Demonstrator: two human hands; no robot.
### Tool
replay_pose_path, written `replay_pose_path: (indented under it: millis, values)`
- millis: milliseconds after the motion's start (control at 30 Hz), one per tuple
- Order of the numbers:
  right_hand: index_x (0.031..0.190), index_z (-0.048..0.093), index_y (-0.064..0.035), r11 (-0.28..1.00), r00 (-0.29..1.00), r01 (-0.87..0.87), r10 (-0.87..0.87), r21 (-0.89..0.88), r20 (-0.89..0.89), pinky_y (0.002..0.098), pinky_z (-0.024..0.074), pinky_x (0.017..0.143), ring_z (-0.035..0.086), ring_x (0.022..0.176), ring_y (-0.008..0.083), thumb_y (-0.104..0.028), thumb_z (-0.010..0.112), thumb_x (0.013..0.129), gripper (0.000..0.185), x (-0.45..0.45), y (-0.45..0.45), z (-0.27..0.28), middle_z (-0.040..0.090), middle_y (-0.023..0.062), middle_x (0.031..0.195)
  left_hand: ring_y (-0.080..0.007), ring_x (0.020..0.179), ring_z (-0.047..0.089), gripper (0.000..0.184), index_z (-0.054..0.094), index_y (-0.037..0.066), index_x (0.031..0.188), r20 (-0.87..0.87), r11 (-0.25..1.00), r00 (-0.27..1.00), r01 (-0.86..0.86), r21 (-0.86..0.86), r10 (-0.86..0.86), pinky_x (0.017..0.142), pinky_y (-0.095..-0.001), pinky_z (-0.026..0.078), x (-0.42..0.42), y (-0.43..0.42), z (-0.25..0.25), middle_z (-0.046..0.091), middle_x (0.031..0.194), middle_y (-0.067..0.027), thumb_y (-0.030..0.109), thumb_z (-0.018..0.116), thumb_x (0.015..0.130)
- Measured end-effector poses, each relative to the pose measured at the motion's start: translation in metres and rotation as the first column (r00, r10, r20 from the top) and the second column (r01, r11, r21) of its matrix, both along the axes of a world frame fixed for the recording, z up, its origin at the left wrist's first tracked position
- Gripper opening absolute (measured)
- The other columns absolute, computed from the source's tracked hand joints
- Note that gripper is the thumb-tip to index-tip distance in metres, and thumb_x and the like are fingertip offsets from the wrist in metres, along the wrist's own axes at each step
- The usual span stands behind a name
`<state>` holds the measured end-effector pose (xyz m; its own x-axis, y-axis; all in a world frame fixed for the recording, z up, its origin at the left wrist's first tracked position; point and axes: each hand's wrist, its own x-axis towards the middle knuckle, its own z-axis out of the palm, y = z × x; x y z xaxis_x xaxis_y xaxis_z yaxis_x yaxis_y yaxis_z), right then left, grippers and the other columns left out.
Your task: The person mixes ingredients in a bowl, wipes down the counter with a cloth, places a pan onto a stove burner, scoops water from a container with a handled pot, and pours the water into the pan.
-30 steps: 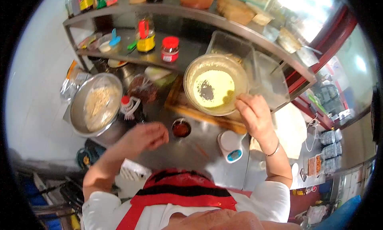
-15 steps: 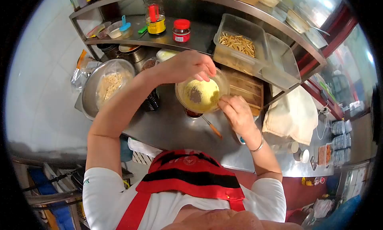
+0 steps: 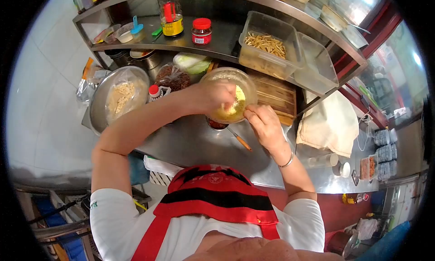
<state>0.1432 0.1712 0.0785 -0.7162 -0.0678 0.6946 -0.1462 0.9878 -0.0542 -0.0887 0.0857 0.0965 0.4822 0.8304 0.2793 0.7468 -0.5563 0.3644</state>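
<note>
A round bowl (image 3: 249, 86) holds pale yellow powder (image 3: 238, 102) and stands at the middle of the steel counter. My left hand (image 3: 217, 97) reaches over and into the bowl; it is blurred, and its fingertips are hard to make out against the powder. At the bowl's lower right rim my right hand (image 3: 264, 122) has its thumb and fingers closed on the edge. Just below the bowl sits a small dish of dark red sauce (image 3: 216, 124), partly hidden, with an orange-handled utensil (image 3: 242, 142) beside it.
A steel basin (image 3: 97, 108) with a bagged food stands left, near a red-capped bottle (image 3: 155, 91). Behind are a cabbage (image 3: 190, 63) and a wooden board (image 3: 276, 95). The shelf holds a red-lidded jar (image 3: 201, 31) and a plastic tub (image 3: 272, 61). A cloth (image 3: 328, 125) lies right.
My left hand has moved from the counter's left side across and into the bowl. The bowl is off the board and nearer me, with my right hand still at its rim.
</note>
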Motion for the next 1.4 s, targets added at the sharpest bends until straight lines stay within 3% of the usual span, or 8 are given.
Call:
replay_pose_path:
  millis: [233,467,667,867,967,1033,1200,1400]
  values:
    - [0.094,0.06,-0.0008,0.999,0.999,0.029,-0.03,-0.037,-0.017,0.0356,0.046,0.066,0.058,0.079,0.0283,0.001,0.064,0.069,0.025,0.003,-0.002,-0.001,0.06,0.0126,0.096,-0.03,0.09,0.059,0.014,0.065,0.001,0.085,-0.057,0.897,0.998,-0.005,-0.442,-0.023,0.075,-0.0365,0.047,0.013,-0.018,0.019,0.06,0.098,-0.0171,0.002,0.057,0.074]
    - [0.095,0.06,-0.0012,0.999,0.999,0.026,-0.027,-0.047,-0.019,0.0358,0.0456,0.066,0.058,0.078,0.0285,0.002,0.064,0.07,0.025,-0.001,-0.004,-0.001,0.06,0.0125,0.096,-0.0302,0.104,0.056,0.037,0.06,0.004,0.112,-0.044,0.951,0.954,-0.299,-0.077,0.296,0.089,-0.0356,0.046,0.007,0.009,0.0,0.057,0.112,-0.0164,-0.003,0.056,0.076]
    - [0.096,0.06,-0.0014,0.999,1.0,0.029,-0.03,-0.043,-0.007,0.0359,0.0458,0.067,0.058,0.08,0.0284,0.002,0.065,0.069,0.027,-0.001,-0.006,-0.001,0.06,0.0125,0.096,-0.0312,0.1,0.056,0.028,0.062,0.0,0.099,0.004,0.99,0.994,0.11,-0.083,-0.11,0.091,-0.0371,0.043,0.004,0.017,-0.011,0.058,0.1,-0.0169,0.003,0.058,0.072]
    - [0.098,0.059,-0.0014,0.998,0.997,0.046,-0.043,-0.049,0.06,0.0368,0.0468,0.072,0.058,0.086,0.0285,-0.003,0.06,0.072,0.026,0.008,0.0,-0.003,0.059,0.0121,0.099,-0.0326,0.095,0.06,0.02,0.067,0.001,0.089,-0.46,0.933,0.865,-0.312,-0.179,0.201,0.086,-0.0372,0.048,0.004,0.003,0.005,0.064,0.092,-0.0159,-0.001,0.058,0.071]
    - [0.098,0.059,-0.0017,0.997,0.998,0.043,-0.041,-0.059,0.037,0.0365,0.0466,0.072,0.058,0.086,0.0288,-0.003,0.06,0.072,0.026,0.001,-0.003,-0.007,0.059,0.0123,0.099,-0.0327,0.097,0.06,0.02,0.066,0.002,0.092,-0.417,0.937,0.84,-0.329,0.121,0.348,0.086,-0.0377,0.047,0.009,0.017,-0.018,0.064,0.095,-0.0163,0.0,0.057,0.074]
    - [0.098,0.059,-0.002,0.997,0.998,0.05,-0.047,-0.061,0.039,0.0365,0.0465,0.072,0.058,0.086,0.029,-0.003,0.06,0.072,0.026,-0.002,-0.002,-0.007,0.059,0.0123,0.099,-0.0329,0.1,0.058,0.025,0.063,0.0,0.099,-0.014,0.982,0.982,-0.186,0.018,0.186,0.091,-0.0388,0.045,0.019,0.019,-0.02,0.061,0.104,-0.017,-0.002,0.053,0.076]
    - [0.094,0.061,-0.0022,0.993,0.994,0.105,-0.105,-0.06,0.007,0.0357,0.0463,0.068,0.059,0.081,0.0276,0.0,0.066,0.069,0.026,0.009,0.006,-0.004,0.061,0.0111,0.096,-0.0319,0.105,0.056,0.028,0.06,0.0,0.103,-0.016,0.936,1.0,-0.007,-0.351,0.002,0.091,-0.0381,0.044,0.025,-0.003,0.029,0.06,0.106,-0.0171,-0.002,0.049,0.078]
    - [0.094,0.061,-0.0019,0.994,0.994,0.106,-0.107,-0.028,-0.014,0.0362,0.0478,0.069,0.059,0.081,0.0297,-0.002,0.065,0.071,0.024,0.022,0.011,0.0,0.061,0.0124,0.096,-0.0325,0.086,0.058,0.014,0.06,0.001,0.086,0.145,0.98,0.977,0.136,0.148,-0.157,0.078,-0.0375,0.046,0.037,0.006,0.012,0.059,0.086,-0.0149,0.001,0.053,0.074]
